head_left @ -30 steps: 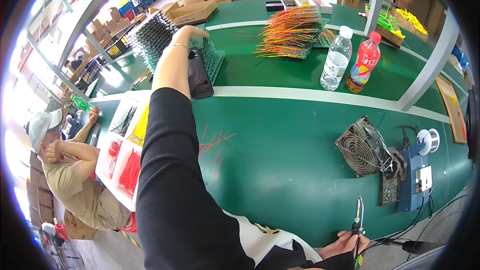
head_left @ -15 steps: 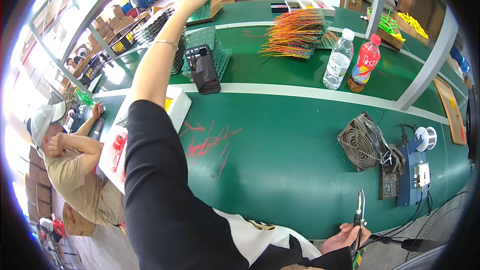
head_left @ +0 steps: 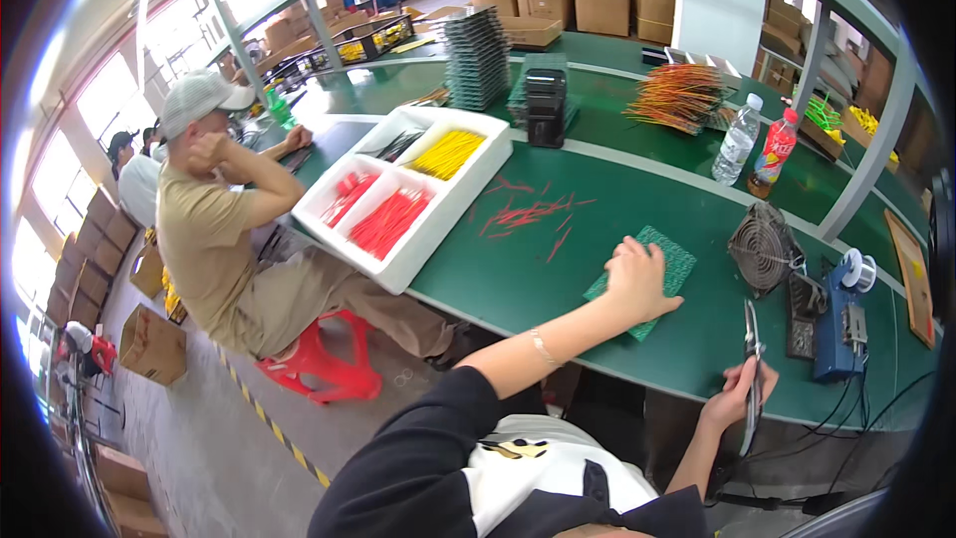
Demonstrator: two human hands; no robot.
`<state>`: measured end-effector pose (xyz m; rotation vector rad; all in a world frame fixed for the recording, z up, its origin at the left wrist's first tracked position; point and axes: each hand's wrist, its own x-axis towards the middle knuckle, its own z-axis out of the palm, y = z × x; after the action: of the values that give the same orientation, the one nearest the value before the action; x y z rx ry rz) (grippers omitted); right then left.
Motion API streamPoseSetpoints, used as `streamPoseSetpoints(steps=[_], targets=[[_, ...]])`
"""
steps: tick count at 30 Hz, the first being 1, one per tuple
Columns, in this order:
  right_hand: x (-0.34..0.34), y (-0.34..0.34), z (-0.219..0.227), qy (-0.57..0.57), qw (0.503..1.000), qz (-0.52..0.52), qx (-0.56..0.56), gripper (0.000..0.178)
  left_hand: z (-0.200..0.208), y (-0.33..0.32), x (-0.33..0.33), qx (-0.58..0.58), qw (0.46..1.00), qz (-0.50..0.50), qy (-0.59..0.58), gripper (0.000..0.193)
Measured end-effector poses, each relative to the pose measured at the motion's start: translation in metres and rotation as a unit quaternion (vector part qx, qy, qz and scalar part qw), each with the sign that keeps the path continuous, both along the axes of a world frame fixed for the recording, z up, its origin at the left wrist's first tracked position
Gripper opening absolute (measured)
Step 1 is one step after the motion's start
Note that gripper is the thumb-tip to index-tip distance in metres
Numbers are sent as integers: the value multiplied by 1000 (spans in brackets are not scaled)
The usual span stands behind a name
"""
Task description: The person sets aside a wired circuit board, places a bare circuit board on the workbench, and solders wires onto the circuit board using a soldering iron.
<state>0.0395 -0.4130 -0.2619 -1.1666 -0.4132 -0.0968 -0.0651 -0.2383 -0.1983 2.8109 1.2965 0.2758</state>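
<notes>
A green circuit board panel (head_left: 679,261) lies at the near edge of the bench. My left hand (head_left: 635,284) is over it, fingers curled at its far side and thumb out to the right; the palm hides much of it. My right hand (head_left: 739,394) is closed round a soldering iron (head_left: 752,334), tip pointing up and away, at the bench's near right edge. Loose red wires (head_left: 533,211) are scattered beyond the board. To the left is a white foam tray (head_left: 406,274) with red, yellow and black wires in compartments.
A fan (head_left: 762,251), a blue soldering unit (head_left: 836,339) and a solder spool (head_left: 858,271) stand at the right. Two bottles (head_left: 737,144), a phone (head_left: 546,110), stacked boards (head_left: 475,60) and a wired bundle (head_left: 677,95) are farther back. A person (head_left: 224,209) sits at the left.
My left hand has come back from the boards at the far side to the near bench with a green circuit board. My right hand still holds the soldering iron. The view has swung left.
</notes>
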Motion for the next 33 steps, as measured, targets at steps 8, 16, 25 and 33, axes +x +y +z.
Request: streamPoseSetpoints(steps=[8,16,25,33], targets=[[7,-1,2,16,998,-14,53,13,7,-46,-28,121,975,-64,-175,96],[9,-2,-6,-43,998,39,18,14,108,-157,-199,86,676,-471,-561,25],[3,-1,-4,-62,995,55,54,14,156,-195,-262,-142,692,-459,-539,30],[-2,3,5,-44,997,49,47,13,121,-142,-259,316,640,-451,-537,13]])
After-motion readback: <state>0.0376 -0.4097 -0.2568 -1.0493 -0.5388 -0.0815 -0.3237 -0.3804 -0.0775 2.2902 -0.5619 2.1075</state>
